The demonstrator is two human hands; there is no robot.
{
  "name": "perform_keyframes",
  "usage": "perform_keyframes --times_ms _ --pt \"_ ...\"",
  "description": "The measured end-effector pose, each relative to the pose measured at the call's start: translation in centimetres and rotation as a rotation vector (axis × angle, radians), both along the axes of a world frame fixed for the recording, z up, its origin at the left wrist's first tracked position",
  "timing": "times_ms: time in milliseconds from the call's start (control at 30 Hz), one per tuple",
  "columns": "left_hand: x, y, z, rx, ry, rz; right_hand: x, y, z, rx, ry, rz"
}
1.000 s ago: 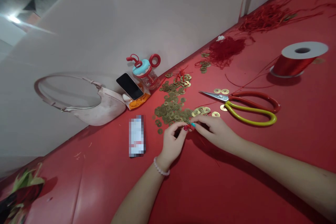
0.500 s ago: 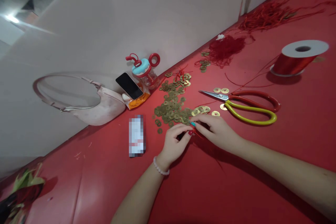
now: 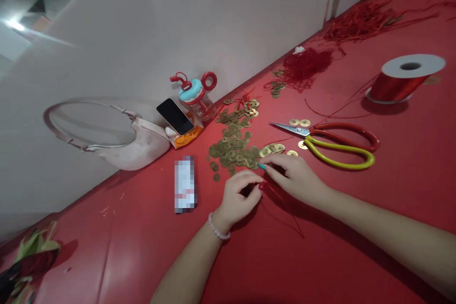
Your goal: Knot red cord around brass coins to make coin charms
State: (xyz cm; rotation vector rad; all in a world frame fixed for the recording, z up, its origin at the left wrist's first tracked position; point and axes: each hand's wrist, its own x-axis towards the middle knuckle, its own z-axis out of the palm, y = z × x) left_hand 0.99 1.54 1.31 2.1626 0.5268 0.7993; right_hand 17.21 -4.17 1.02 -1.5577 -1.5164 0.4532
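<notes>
My left hand point(image 3: 242, 195), with a beaded bracelet on its wrist, pinches a thin red cord point(image 3: 284, 203) between thumb and fingertips. Close beside it, my right hand point(image 3: 294, 175) has its thumb and index finger pressed together; what lies between them is too small to make out. The cord trails down and to the right below my right hand. Just beyond the fingertips lies a heap of brass coins point(image 3: 233, 149) with holes. Scissors point(image 3: 329, 145) with one red and one yellow handle rest to the right, a few coins near their blades.
A red ribbon spool point(image 3: 399, 85) stands at the right on the red table point(image 3: 285, 266). Tangled red cords point(image 3: 308, 66) lie at the back. A cup point(image 3: 199, 99), a black-screened phone point(image 3: 175, 116), a pale handbag point(image 3: 142, 147) and a blurred item point(image 3: 185, 185) are at the left.
My left fingertips have shifted slightly down, and a little more red cord shows between and below the hands. My right hand has barely moved.
</notes>
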Motion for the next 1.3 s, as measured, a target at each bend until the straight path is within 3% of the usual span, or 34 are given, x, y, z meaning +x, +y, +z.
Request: perform_keyframes --times_ms 200,367,600,900,1100,1300 --pt "0.1 -0.1 0.2 -0.039 -0.002 0.097 0.0 0.0 0.2 -0.031 0.079 0.048" --pt "0.1 0.1 0.1 -0.073 -0.021 0.210 -0.2 -0.5 0.2 -0.016 0.259 0.206" --pt "0.1 0.1 0.0 -0.089 -0.013 0.265 -0.2 -0.8 0.8 -0.080 0.043 0.338" --pt "0.0 0.4 -0.3 -0.141 -0.040 0.341 0.1 -0.7 1.0 -0.064 -0.057 0.309" --pt "-0.1 0.7 -0.6 -0.245 -0.115 0.428 0.4 -0.3 0.2 -0.029 -0.142 0.188" --pt "0.0 0.7 -0.5 -0.156 -0.067 0.405 0.5 -0.4 0.0 0.104 -0.187 0.229"
